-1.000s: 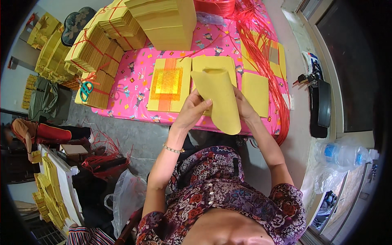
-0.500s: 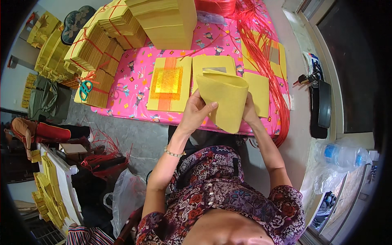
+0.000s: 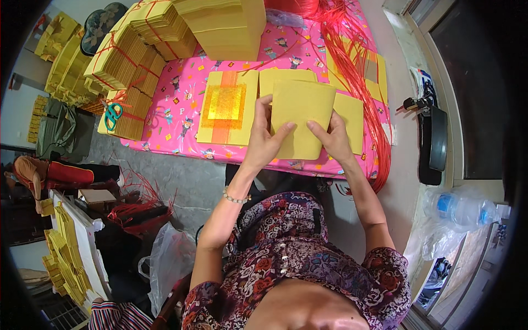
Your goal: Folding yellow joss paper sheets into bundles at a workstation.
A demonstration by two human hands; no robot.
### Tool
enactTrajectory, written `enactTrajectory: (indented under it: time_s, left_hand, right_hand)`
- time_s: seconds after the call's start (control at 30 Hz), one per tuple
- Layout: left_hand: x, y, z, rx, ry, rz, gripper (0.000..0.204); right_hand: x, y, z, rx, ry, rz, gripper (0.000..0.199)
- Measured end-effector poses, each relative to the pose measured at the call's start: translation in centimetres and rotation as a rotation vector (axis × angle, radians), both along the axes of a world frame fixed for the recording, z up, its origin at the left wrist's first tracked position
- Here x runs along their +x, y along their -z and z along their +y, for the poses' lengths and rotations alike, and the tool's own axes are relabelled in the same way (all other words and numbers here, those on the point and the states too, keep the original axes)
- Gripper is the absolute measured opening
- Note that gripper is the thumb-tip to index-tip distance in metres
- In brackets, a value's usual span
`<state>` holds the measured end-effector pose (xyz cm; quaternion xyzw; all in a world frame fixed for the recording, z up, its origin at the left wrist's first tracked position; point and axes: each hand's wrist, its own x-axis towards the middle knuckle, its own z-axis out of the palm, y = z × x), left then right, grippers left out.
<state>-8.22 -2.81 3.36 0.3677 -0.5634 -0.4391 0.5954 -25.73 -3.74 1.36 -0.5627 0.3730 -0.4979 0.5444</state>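
Observation:
Between my two hands is a sheaf of yellow paper (image 3: 301,113), upright and facing me, above the near edge of the pink table. My left hand (image 3: 266,133) grips its left side, thumb on the front and fingers behind. On the opposite side my right hand (image 3: 333,137) holds it the same way. Left of it lies a yellow paper stack (image 3: 206,132) with an orange band and a gold square (image 3: 224,104) on top. More yellow paper (image 3: 351,118) rests behind and to the right, partly covered by the held sheaf.
Tied yellow paper bundles (image 3: 124,69) and a tall stack (image 3: 225,33) stand at the back left, with teal-handled scissors (image 3: 113,117) against one bundle. Red plastic strands (image 3: 363,93) trail down the right of the pink tablecloth (image 3: 173,118). Another person (image 3: 60,177) works at far left.
The yellow paper was curled and tilted, with its ends bent over; now it stands flat and upright. My right hand has come from behind it to its right side, thumb in front.

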Motion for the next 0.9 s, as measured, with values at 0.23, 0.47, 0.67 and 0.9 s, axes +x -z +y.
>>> enactTrajectory:
  time_s: [0.23,0.47,0.67,0.9]
  left_hand:
    - [1.8,-1.6,-1.5,0.545,0.206,0.221,0.044]
    - [2.2,-1.5,-2.9,0.702,0.334,0.306,0.037]
    - [1.9,-0.9,-3.1,0.662,0.352,0.312,0.04]
    - [0.8,0.1,-2.5,0.316,0.246,0.149,0.039]
  right_hand:
    - [-0.3,-0.4,-1.6,0.279,-0.097,-0.155,0.036]
    - [-0.2,-0.9,-2.5,0.446,-0.156,-0.272,0.038]
    - [-0.5,-1.1,-2.7,0.475,-0.173,-0.252,0.039]
    - [0.0,-0.9,-2.3,0.037,-0.055,0.009,0.045]
